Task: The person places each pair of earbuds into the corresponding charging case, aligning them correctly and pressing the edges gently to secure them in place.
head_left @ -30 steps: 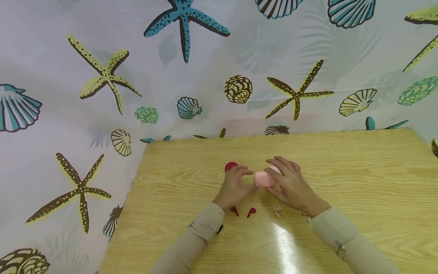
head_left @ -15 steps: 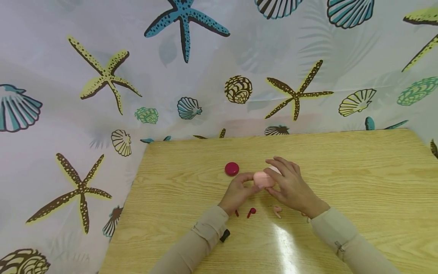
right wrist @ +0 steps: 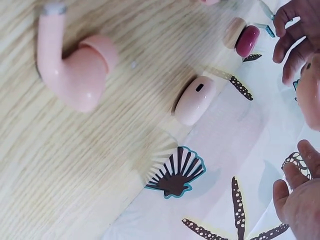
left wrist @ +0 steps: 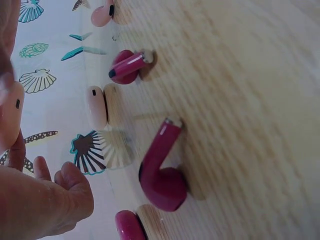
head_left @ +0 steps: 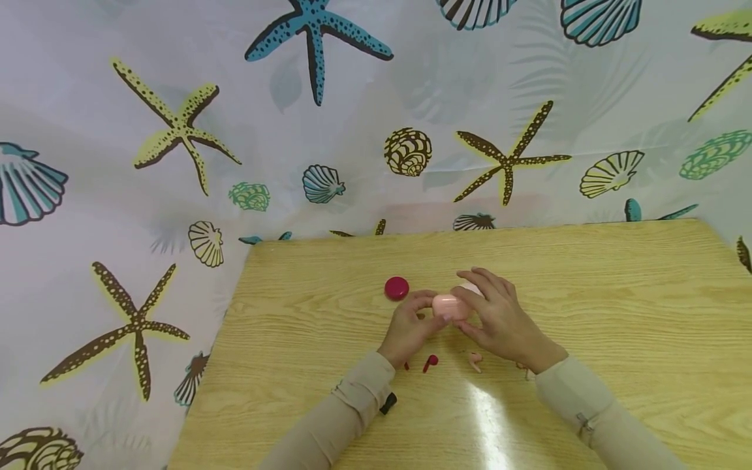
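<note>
A pink earbud case (head_left: 450, 307) is held up above the table, between both hands. My left hand (head_left: 407, 331) pinches its left end, thumb below and a finger above. My right hand (head_left: 499, 316) grips its right side. In the right wrist view, the same held case (right wrist: 311, 92) is cut off by the edge. Behind it a paler pink case (right wrist: 195, 100) rests on the table, mostly covered by my right hand in the head view. Nearer me lie a red earbud (head_left: 431, 363), a second red earbud (left wrist: 162, 175) and a pink earbud (right wrist: 75, 65).
A round-looking red case (head_left: 396, 288) sits just beyond my left hand. A small black object (head_left: 388, 403) lies beside the left sleeve. Another pink earbud (head_left: 523, 369) is partly under the right wrist. Patterned cloth (head_left: 352, 130) hangs behind the wooden table (head_left: 617, 294).
My left fingers have come in from the left and taken hold of the pink case, uncovering the red case and the black object. The pink case has tilted slightly; my right hand stays nearly still.
</note>
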`<state>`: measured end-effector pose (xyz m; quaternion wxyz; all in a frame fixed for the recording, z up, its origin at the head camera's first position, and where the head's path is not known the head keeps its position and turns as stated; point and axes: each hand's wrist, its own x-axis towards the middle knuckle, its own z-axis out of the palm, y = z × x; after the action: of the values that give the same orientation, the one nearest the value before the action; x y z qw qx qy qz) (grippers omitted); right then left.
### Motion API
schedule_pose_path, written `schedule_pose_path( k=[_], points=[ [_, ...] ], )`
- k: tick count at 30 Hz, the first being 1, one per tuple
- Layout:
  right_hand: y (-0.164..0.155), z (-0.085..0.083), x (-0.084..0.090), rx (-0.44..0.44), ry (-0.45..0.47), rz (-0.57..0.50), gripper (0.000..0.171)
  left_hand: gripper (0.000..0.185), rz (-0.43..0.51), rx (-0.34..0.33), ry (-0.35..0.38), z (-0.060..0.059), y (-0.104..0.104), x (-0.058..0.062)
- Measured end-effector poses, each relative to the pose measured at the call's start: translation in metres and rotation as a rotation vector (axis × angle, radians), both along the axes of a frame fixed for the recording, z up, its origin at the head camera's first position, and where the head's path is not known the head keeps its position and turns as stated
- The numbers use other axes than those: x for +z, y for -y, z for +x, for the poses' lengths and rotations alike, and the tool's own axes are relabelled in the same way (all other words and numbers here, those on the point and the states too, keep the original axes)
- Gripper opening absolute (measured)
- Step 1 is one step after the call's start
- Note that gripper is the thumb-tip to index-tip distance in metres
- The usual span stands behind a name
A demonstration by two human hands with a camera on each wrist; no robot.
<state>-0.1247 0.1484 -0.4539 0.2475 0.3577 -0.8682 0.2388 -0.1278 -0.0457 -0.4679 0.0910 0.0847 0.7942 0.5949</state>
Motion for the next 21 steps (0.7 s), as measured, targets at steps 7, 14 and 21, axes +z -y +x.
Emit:
schedule_pose_path(
  k=[7, 14, 21],
  points=[
    [-0.0053, -0.0016, 0.0057, -0.001, 0.069, -0.065, 0.037, 0.031, -0.104, 0.035, -0.136, 0.0008, 0.0037, 0.0001],
    [-0.0019, -0.0022, 0.0069, -0.022, 0.109, -0.040, 0.030, 0.033, -0.111, 0.018, -0.192, 0.0009, 0.0062, 0.0004],
    [0.0017, -0.0016, 0.0068, -0.048, 0.094, -0.016, 0.031, 0.032, -0.086, 0.039, -0.112, 0.0029, 0.0059, 0.0004]
  ],
)
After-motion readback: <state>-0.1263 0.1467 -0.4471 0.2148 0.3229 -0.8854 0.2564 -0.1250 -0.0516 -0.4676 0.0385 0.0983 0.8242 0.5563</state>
